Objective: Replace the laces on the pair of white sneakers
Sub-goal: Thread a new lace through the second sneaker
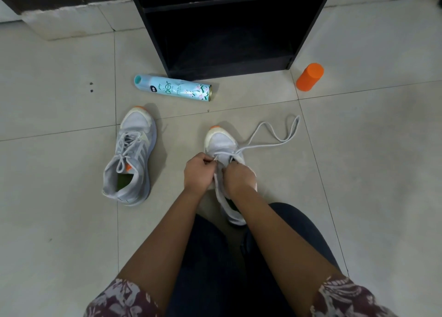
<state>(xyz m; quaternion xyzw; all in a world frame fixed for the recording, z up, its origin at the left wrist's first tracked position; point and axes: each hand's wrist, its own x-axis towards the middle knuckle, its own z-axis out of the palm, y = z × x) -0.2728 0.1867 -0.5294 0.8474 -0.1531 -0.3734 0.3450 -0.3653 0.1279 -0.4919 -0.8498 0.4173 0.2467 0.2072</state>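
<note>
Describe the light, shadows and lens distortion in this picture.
Head view: soft, even light on the floor; a faint shadow lies right of the laced sneaker; the black shelf is nearly dark inside; the wide lens splays its sides and bends the tile lines; the spray can label is sharp enough to read.

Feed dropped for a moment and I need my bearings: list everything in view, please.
shelf unit: 1, black, top centre.
spray can: 1, light blue, lying before shelf unit.
cylinder: 1, orange, right of shelf unit.
laced sneaker: 1, white-grey, at left.
second sneaker: 1, white-grey, centre.
loose lace: 1, pale grey, looping right from second sneaker.
left hand: 1, pinching loose lace.
right hand: 1, gripping second sneaker.
</note>
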